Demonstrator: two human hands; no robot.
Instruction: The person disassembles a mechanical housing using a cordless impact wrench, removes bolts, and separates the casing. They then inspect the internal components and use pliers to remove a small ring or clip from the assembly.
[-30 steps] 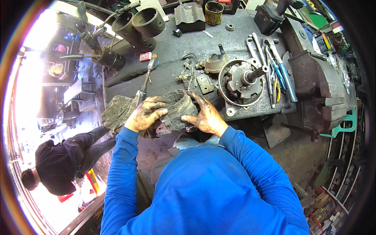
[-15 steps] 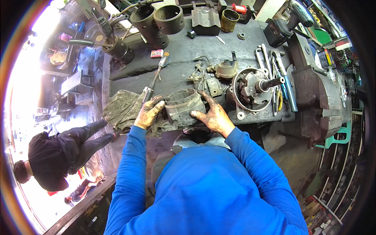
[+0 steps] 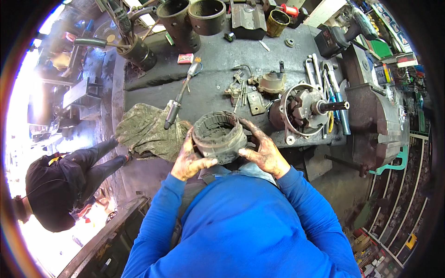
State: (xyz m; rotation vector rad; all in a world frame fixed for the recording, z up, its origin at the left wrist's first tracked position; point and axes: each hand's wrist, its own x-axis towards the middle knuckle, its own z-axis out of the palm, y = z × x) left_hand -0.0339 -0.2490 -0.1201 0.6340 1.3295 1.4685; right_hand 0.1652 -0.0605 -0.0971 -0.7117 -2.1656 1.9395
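I'm looking in on a mechanical repair workshop: its worn, grimy workbench (image 3: pixel 213 58) carries wrenches (image 3: pixel 317 70) on the right, a cordless power tool (image 3: pixel 330 42) far right, metal cylinders (image 3: pixel 208 28) far left and an open machine housing (image 3: pixel 284 114).

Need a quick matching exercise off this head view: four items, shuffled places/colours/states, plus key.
Items:
1. Ring-shaped part
2. Cloth
3. Small box
4. Shaft

Descriptions:
A. Red and white
B. Projecting from a round housing
C. Held between the left hand and the right hand
D. Greyish green and crumpled

Pairs: 1-C, 2-D, 3-A, 4-B
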